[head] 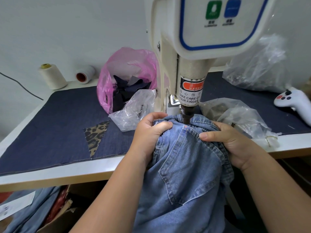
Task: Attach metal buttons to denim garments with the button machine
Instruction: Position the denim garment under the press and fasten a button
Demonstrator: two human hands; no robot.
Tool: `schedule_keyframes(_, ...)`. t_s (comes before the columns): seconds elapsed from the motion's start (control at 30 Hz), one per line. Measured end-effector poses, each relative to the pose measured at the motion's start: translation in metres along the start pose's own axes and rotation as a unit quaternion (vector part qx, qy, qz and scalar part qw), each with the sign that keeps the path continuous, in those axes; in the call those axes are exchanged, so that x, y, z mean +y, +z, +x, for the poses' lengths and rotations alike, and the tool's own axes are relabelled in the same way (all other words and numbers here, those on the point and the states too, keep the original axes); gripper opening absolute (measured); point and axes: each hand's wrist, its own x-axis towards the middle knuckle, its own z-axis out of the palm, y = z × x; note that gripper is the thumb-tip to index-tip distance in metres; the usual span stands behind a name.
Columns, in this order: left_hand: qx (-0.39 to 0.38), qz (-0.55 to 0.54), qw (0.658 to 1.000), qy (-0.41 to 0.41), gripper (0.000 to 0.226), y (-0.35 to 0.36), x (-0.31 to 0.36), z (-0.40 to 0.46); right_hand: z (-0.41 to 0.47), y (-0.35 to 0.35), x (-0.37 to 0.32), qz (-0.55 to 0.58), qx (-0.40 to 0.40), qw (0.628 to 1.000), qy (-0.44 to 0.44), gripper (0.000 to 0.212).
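Note:
A light blue denim garment [185,165] hangs off the table's front edge, its top bunched under the punch [186,116] of the cream button machine [190,56]. A small red light dot shows on the denim just below the punch tip. My left hand [149,130] grips a fold of the denim to the left of the punch. My right hand [230,142] holds the denim on the right, thumb on top. No metal button is visible at the punch.
Clear plastic bags [134,111] lie on either side of the machine; a pink bag [117,73] of dark scraps stands behind. Two thread cones [53,76], a leopard-print scrap [96,135] and a white controller [292,101] sit on the dark-cloth-covered table [50,118]. More denim lies below left.

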Motion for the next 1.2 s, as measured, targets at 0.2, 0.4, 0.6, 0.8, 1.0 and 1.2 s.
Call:
schedule_keyframes(0.2,-0.001,0.001,1.0,0.002,0.025,0.0001,-0.0003,0.0001,0.0,-0.001,0.0005,0.0,0.001,1.0,-0.003,0.038)
schedule_keyframes(0.4,-0.003,-0.005,1.0,0.0,0.026,0.0005,0.0009,-0.0013,-0.0002,-0.0003,-0.0002,-0.003,-0.002,1.0,-0.002,0.04)
schedule_keyframes(0.6,-0.001,-0.001,1.0,0.004,0.025,0.0014,0.0009,-0.0004,-0.0009,-0.0006,-0.0006,-0.004,0.0,1.0,-0.001,0.034)
schedule_keyframes(0.8,-0.003,-0.009,1.0,0.003,0.024,0.001,0.0006,-0.0005,-0.0002,-0.0004,-0.0007,-0.002,-0.01,1.0,-0.005,0.035)
schedule_keyframes(1.0,-0.003,-0.014,1.0,0.003,0.024,0.0013,-0.0002,0.0003,0.0,-0.0008,-0.0003,-0.003,-0.008,1.0,-0.007,0.035)
schedule_keyframes(1.2,-0.004,-0.015,1.0,0.005,0.025,0.0013,-0.0002,0.0011,-0.0002,-0.0011,-0.0007,-0.003,-0.008,1.0,-0.006,0.034)
